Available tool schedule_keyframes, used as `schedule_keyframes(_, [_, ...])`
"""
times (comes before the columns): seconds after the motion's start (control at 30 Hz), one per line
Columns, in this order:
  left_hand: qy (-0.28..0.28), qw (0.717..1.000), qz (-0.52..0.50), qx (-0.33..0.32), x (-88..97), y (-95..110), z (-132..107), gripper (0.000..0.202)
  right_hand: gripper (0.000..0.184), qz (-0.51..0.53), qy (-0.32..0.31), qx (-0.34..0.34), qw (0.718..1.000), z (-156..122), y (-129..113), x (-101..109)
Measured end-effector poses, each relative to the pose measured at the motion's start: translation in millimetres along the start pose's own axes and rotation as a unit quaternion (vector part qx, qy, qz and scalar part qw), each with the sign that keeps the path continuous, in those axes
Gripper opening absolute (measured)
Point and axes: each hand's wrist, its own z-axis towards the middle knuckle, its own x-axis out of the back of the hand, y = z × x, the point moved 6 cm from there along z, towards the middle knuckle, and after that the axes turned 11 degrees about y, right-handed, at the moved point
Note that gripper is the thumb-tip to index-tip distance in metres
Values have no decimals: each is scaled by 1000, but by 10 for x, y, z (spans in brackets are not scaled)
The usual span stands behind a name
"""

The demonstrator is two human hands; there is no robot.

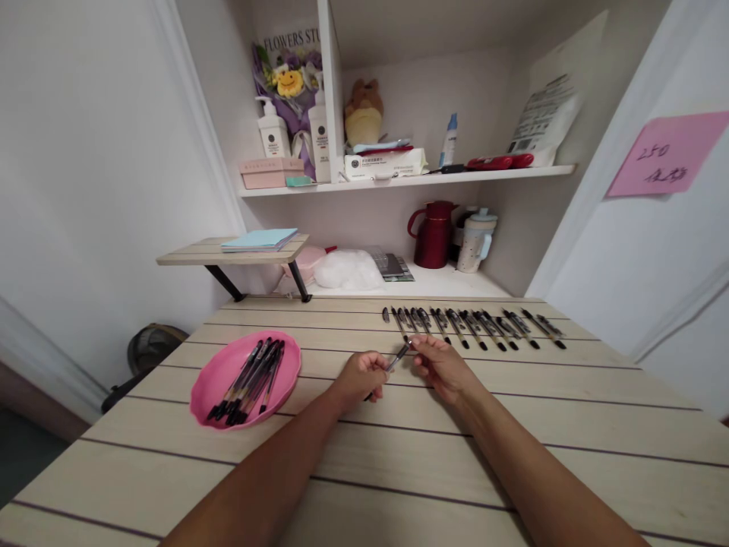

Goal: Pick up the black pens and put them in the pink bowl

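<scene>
My left hand (360, 377) is closed around the lower part of a black pen (397, 358). My right hand (440, 365) pinches the upper end of the same pen, its cap end, just above the wooden table (399, 456). Behind the hands, a row of several black pens (475, 325) lies side by side along the far part of the table. To the left, a pink plate (216, 376) holds several more black pens (254, 371) in a loose bundle.
Beyond the table, a low white shelf carries a red jug (433, 234), a speckled cup (477, 241) and a white bag (348, 270). A small wooden riser (233, 252) bears blue notebooks. An upper shelf holds bottles, boxes and a plush toy. A pink note (664, 156) hangs on the right.
</scene>
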Motion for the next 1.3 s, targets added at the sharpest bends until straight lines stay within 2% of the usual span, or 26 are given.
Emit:
schedule_keyframes(0.27, [66,997,19,-38,44,42,20,11,26,-26,30,22,999,4,3,11])
schedule_keyframes(0.5, [67,996,9,-58,23,96,3,10,27,-61,47,44,996,-28,2,-20])
schedule_keyframes(0.67, [73,996,-7,-58,2,88,-14,11,27,-48,55,43,996,-58,2,-43])
schedule_keyframes(0.9, [52,997,-28,-44,-35,98,-43,12,31,-7,-36,26,999,-104,-58,-122])
schedule_keyframes(1.13, [52,996,-27,-66,-38,103,-43,9,24,-27,22,35,999,-61,1,-61])
schedule_keyframes(1.3, [47,996,-60,-42,-50,93,-51,12,27,22,-32,8,999,-104,-59,-107])
